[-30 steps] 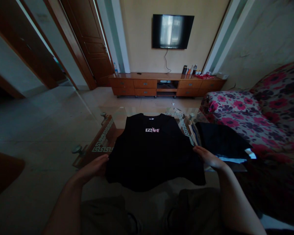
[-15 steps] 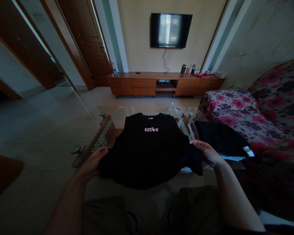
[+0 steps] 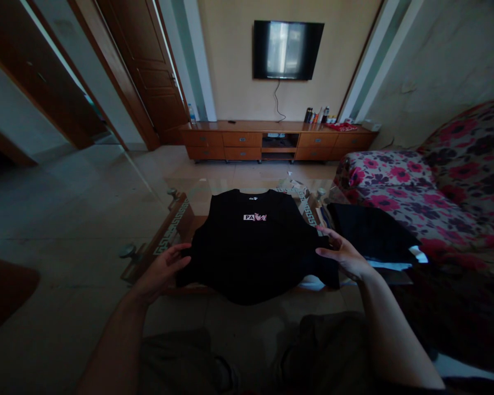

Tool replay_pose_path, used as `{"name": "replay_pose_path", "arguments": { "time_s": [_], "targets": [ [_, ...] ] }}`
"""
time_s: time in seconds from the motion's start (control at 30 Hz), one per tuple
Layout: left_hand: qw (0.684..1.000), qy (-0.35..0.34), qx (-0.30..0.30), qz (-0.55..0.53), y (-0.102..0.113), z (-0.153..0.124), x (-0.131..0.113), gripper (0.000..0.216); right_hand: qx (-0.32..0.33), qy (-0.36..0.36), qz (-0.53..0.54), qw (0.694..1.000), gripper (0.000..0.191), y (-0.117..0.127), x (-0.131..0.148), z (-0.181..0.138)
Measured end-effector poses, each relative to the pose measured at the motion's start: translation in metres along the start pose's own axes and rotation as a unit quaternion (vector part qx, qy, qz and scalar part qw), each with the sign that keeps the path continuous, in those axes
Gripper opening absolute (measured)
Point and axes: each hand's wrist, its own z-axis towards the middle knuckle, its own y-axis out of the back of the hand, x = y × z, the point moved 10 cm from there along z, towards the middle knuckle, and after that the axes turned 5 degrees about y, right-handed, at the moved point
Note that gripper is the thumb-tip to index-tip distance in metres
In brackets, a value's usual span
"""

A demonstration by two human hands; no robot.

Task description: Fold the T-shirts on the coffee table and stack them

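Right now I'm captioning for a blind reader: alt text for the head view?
The left hand and right hand hold the side edges of a black sleeveless shirt lying on a glass table, with a floral sofa at right.

Both forearms bare, reaching forward from the lower edge and angled inward, elbows bent and out, hands level with each other and well apart. Left hand (image 3: 163,270): wrist straight, palm facing inward to the right, thumb on top, fingers (image 3: 184,260) half curled toward the middle; can't tell whether they pinch anything. Right hand (image 3: 342,257): wrist slightly cocked, palm down and inward, its fingers stretched out and a bit spread toward the left, thumb raised above them, not closed into a grip.
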Motion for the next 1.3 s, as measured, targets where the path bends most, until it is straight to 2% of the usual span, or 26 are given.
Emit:
{"name": "replay_pose_path", "arguments": {
  "time_s": [0.1, 0.17, 0.27, 0.4, 0.47, 0.57, 0.67, 0.8, 0.93, 1.1, 1.23, 1.3],
  "targets": [
    [0.998, -0.042, -0.006, 0.048, -0.001, -0.007, -0.016, 0.070, 0.021, 0.017, -0.056, 0.998, 0.074, 0.008, 0.000, 0.000],
    [0.997, -0.043, -0.009, 0.059, 0.003, -0.008, -0.018, 0.065, 0.038, 0.017, -0.079, 0.996, 0.068, 0.011, 0.000, -0.001],
    [0.999, 0.014, -0.007, 0.034, 0.013, -0.004, -0.005, 0.051, 0.049, -0.002, -0.072, 0.996, 0.055, 0.014, -0.002, -0.004],
    [0.997, 0.063, 0.004, -0.038, 0.021, -0.002, 0.009, 0.038, 0.037, -0.072, 0.039, 0.996, 0.045, 0.013, -0.011, -0.009],
    [0.996, 0.045, 0.023, -0.079, 0.016, -0.006, 0.002, 0.042, 0.034, -0.093, 0.103, 0.990, 0.048, 0.010, -0.011, -0.014],
    [0.993, -0.011, 0.033, -0.115, 0.008, -0.014, -0.016, 0.059, 0.016, -0.067, 0.143, 0.987, 0.065, 0.011, -0.003, -0.016],
    [0.993, -0.052, -0.001, -0.102, 0.008, -0.016, -0.025, 0.079, -0.022, -0.028, 0.136, 0.990, 0.068, 0.015, 0.001, -0.013],
    [0.994, -0.073, -0.068, -0.042, 0.014, -0.007, -0.022, 0.083, -0.050, -0.019, 0.122, 0.991, 0.049, 0.017, -0.008, -0.005],
    [0.986, -0.113, -0.107, 0.055, 0.015, -0.001, -0.022, 0.068, -0.054, 0.014, 0.060, 0.997, 0.036, 0.022, -0.005, 0.001],
    [0.930, -0.206, -0.189, 0.239, 0.024, -0.007, -0.041, 0.038, -0.112, 0.118, 0.000, 0.987, 0.026, 0.037, 0.020, 0.000],
    [0.897, -0.270, -0.158, 0.313, 0.016, -0.008, -0.050, 0.027, -0.053, 0.100, 0.010, 0.994, 0.021, 0.023, 0.020, 0.001],
    [0.879, -0.293, -0.169, 0.337, 0.014, -0.010, -0.053, 0.023, -0.028, 0.098, -0.007, 0.995, 0.022, 0.017, 0.021, 0.000]
  ]
}}
